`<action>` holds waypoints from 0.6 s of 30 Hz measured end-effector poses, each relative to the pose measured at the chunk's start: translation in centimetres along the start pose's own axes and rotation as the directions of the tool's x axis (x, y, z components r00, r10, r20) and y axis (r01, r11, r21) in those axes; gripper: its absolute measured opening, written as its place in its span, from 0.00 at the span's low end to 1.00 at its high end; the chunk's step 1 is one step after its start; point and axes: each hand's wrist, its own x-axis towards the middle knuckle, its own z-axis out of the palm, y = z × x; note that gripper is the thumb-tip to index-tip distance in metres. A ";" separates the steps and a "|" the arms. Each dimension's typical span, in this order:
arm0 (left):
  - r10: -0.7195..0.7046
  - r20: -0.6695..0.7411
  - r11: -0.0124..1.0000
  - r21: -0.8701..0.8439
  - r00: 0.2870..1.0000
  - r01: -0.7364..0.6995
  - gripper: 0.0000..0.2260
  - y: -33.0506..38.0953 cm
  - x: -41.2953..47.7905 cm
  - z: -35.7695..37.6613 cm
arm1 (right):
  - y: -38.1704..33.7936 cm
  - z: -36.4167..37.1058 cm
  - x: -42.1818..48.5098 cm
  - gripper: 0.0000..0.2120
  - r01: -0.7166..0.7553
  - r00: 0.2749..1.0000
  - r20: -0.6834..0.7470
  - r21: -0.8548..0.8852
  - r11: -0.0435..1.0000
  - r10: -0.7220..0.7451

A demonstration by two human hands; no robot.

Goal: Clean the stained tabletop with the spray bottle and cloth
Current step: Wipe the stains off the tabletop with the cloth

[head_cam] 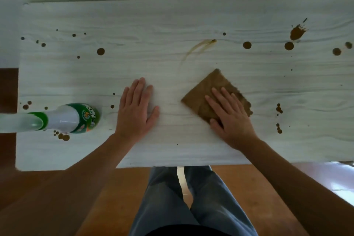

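A white wood-grain tabletop carries many brown spots and a smeared streak near its middle. A folded brown cloth lies flat right of centre. My right hand presses down on the cloth with fingers spread. My left hand rests flat on bare table left of the cloth, holding nothing. A green and white spray bottle stands at the front left, apart from both hands. A large brown splash sits at the far right.
Round brown drops dot the left and right parts of the table. A wall runs behind the table's far edge. My legs in grey trousers stand at the near edge over a wooden floor.
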 end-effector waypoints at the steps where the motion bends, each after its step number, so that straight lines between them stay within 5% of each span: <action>1: -0.011 0.001 1.000 0.003 1.000 0.011 0.29 0.1 0.1 0.0 | 0.7 -0.4 0.4 0.31 -0.049 0.998 -0.026 0.015 0.999 0.049; 7: -0.093 -0.024 0.995 -0.036 0.995 0.092 0.28 1.8 1.0 -0.2 | -2.6 -0.2 6.2 0.33 -0.428 0.891 -0.117 0.100 0.898 0.438; 9: -0.102 -0.043 0.993 -0.057 0.994 0.099 0.27 2.4 2.2 -0.3 | -4.4 0.1 6.9 0.33 -0.422 0.892 -0.124 0.109 0.900 0.434; 14: -0.076 -0.021 0.997 -0.014 0.997 0.076 0.27 2.5 5.6 -0.1 | 0.4 -1.3 7.1 0.31 -0.093 0.988 -0.118 0.051 0.994 0.098; 18: -0.047 -0.044 0.999 0.016 0.998 0.048 0.28 2.2 5.3 0.8 | 4.6 -2.8 10.7 0.28 -0.313 0.920 -0.214 0.099 0.945 0.328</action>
